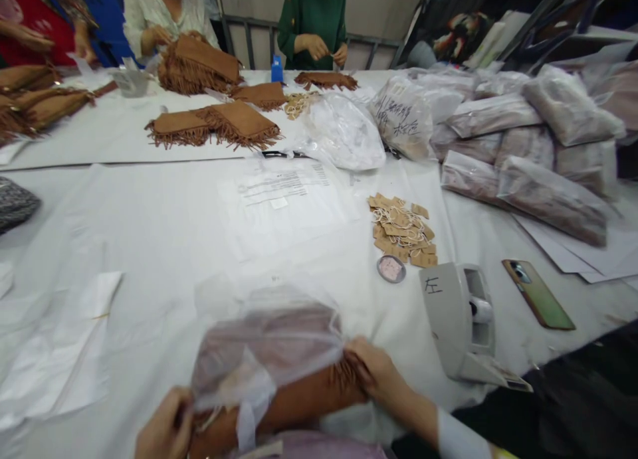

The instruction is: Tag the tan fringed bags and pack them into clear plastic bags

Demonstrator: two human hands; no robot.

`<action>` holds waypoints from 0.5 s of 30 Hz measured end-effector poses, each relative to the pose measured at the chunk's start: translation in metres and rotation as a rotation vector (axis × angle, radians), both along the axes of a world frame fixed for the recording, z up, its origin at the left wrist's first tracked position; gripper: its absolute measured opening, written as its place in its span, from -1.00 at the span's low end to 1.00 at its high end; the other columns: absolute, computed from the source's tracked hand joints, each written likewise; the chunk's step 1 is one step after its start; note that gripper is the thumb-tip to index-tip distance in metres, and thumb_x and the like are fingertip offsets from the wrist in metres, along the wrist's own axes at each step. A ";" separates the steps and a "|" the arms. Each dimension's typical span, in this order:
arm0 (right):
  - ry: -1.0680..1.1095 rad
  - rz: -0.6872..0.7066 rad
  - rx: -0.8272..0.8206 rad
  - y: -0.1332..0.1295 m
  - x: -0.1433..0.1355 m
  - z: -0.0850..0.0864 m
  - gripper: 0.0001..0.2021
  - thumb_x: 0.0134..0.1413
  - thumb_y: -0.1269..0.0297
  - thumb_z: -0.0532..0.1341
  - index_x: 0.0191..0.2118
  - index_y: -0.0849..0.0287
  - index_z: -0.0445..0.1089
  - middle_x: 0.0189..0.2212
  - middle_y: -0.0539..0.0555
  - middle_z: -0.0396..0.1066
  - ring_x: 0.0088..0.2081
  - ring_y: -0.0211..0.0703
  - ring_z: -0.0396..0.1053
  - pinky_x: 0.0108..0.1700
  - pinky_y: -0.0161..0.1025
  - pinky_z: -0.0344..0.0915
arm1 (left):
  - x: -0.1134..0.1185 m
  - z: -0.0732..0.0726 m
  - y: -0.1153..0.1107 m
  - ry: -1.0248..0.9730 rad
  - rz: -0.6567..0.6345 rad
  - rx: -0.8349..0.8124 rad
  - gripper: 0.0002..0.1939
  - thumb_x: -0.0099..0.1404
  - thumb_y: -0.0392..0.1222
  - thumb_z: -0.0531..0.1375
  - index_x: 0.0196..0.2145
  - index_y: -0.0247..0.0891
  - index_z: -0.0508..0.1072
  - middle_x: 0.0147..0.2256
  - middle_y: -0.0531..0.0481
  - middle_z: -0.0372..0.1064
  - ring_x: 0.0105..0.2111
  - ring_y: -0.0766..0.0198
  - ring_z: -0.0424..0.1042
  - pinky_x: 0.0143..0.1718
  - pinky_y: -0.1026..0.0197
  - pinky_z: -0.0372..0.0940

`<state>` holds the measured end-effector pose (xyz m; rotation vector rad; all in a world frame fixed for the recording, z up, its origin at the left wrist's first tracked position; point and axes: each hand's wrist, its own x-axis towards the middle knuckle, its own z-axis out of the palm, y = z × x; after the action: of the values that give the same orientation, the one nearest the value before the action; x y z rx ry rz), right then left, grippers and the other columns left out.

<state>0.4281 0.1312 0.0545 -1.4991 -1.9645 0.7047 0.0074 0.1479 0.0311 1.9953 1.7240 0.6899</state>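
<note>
At the near edge of the table, a brown fringed suede bag (304, 399) lies partly inside a clear plastic bag (269, 343). My left hand (167, 426) is closed at the left end, where the plastic's mouth meets the suede. At the right end, my right hand (376, 372) grips the fringed corner together with the plastic's edge. A white strip of tissue-like material (254, 392) hangs over the suede at the front. The fingertips of both hands are partly hidden.
Right of my hands stand a tape dispenser (451, 319), a phone (538, 296), a small round dish (391, 269) and tags with strings (399, 226). Packed bags (528, 140) are piled at the right. Flat plastic bags (54, 353) lie left. Co-workers stand across the table by fringed pieces (214, 123).
</note>
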 end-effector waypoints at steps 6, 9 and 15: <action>0.039 0.222 -0.132 0.054 0.029 0.023 -0.77 0.16 0.47 -0.03 -0.28 0.13 0.34 -0.38 0.05 0.40 -0.28 -0.19 0.36 -0.19 -0.21 0.31 | -0.022 -0.002 0.044 -0.027 -0.222 -0.101 -0.79 0.26 -0.04 0.10 -0.47 -0.17 0.27 -0.57 0.16 0.26 -0.57 0.35 0.30 -0.51 0.36 0.25; -0.068 0.489 -0.127 0.042 0.046 0.043 -0.83 0.01 0.47 0.07 -0.27 0.15 0.32 -0.28 0.10 0.40 -0.19 -0.11 0.34 -0.06 -0.08 0.29 | -0.030 -0.011 0.030 -0.059 -0.218 -0.159 -0.79 0.30 -0.07 0.07 -0.46 -0.17 0.27 -0.52 0.13 0.27 -0.51 0.34 0.32 -0.44 0.35 0.26; -0.254 0.599 -0.039 0.033 0.042 0.040 -0.86 0.23 0.35 0.07 -0.30 0.17 0.35 -0.24 0.12 0.41 -0.17 -0.15 0.34 -0.07 -0.15 0.29 | -0.030 -0.015 0.020 -0.112 -0.191 -0.226 -0.79 0.29 -0.05 0.10 -0.43 -0.18 0.27 -0.50 0.12 0.25 -0.47 0.31 0.31 -0.42 0.33 0.25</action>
<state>0.4697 0.1647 0.0949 -1.0496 -2.6487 0.8231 -0.0223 0.1679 0.0162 1.8954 1.4537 0.5073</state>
